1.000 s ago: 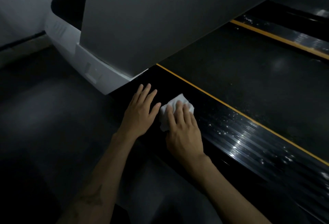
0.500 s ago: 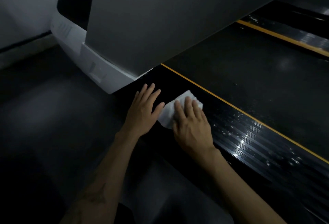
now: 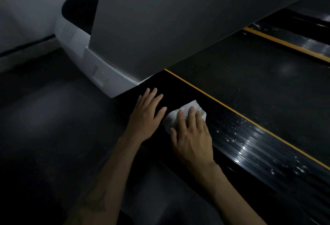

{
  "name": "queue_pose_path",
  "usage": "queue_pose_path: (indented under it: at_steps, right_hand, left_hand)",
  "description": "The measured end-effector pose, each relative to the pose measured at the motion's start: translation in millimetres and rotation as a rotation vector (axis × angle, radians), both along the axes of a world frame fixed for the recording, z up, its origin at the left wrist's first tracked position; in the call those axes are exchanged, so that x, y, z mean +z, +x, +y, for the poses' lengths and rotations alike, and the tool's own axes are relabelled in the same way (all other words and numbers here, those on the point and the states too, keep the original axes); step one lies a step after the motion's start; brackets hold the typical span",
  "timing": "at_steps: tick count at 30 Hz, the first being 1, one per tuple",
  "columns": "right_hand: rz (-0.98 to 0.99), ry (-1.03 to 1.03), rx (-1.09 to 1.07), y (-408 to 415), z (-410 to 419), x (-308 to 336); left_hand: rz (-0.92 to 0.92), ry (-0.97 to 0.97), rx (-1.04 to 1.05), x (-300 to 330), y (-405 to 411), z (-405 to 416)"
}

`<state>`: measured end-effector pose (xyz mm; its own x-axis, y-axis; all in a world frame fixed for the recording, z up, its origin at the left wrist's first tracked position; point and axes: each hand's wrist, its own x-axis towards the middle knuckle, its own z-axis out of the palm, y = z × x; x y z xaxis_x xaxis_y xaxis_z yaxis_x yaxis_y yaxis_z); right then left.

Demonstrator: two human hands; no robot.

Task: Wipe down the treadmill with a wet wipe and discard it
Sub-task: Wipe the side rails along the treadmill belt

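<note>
A: Where does the unwiped run lie?
B: The side rail (image 3: 253, 146) stretches lengthwise to the right of both hands; right hand (image 3: 193, 135) is nearer

A: Hand condition?
B: Right, fingers straight, presses the wet wipe (image 3: 182, 113) onto the rail. Left hand (image 3: 145, 116) lies flat just beside, holding nothing

Side rail (image 3: 250, 146) of treadmill: 2 hands on it, side by side. Left hand (image 3: 145, 117) flat on rail, nearest the motor cover (image 3: 107, 74). Right hand (image 3: 193, 139) just right of it, pressing on wet wipe (image 3: 196, 107). Belt (image 3: 259, 85) behind rail. Upright panel (image 3: 160, 24) overhead. Floor (image 3: 44, 126) left of rail.
</note>
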<state>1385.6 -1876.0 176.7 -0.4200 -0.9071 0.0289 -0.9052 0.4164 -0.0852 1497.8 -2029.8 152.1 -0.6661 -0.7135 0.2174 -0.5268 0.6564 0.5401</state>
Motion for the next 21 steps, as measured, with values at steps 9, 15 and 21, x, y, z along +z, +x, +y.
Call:
queue_pose_path:
  at_steps: [9,15,21]
  right_hand:
    - [-0.010,0.023,-0.009,-6,-3,3]
    - [-0.087,0.000,0.138,-40,-17,2]
    - [-0.013,0.006,0.047,-11,-4,-2]
  left_hand:
    - [0.001,0.026,0.001,2,-1,1]
    - [-0.002,0.020,0.011,4,-2,2]
    - [0.016,0.019,0.020,1,-3,2]
